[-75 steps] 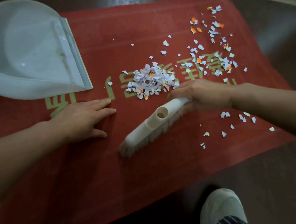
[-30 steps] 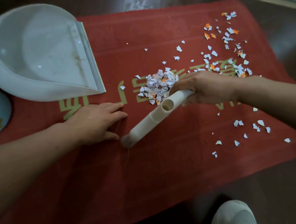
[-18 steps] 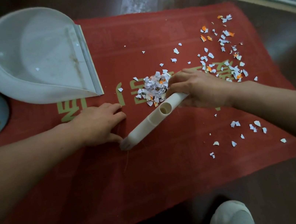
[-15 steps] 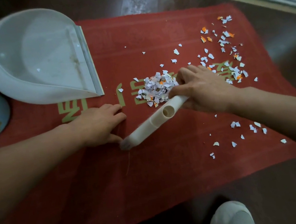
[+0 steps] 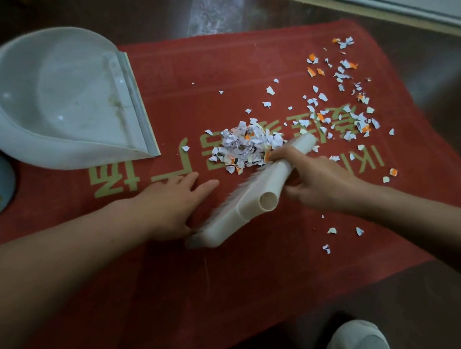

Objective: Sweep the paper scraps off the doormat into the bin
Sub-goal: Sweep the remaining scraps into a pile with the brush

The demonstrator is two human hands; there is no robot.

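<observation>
Your cream plastic brush point(image 5: 245, 202) has rolled onto its side against the heaped paper scraps point(image 5: 246, 146). Your right hand point(image 5: 315, 182) grips it and your left hand point(image 5: 173, 204) lies flat on the red doormat point(image 5: 242, 293). Bare mat separates the heap from the dustpan point(image 5: 62, 110) lip.

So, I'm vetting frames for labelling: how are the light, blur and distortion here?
Head view: dim overall, near floor almost black; glare patch on the floor beyond the doormat; brush bristles and tip look blurred; wide-angle lens bows the doormat's edges; scrap pile reads sharp.

Head camera looks steeply down, close over the doormat point(image 5: 239, 278).
</observation>
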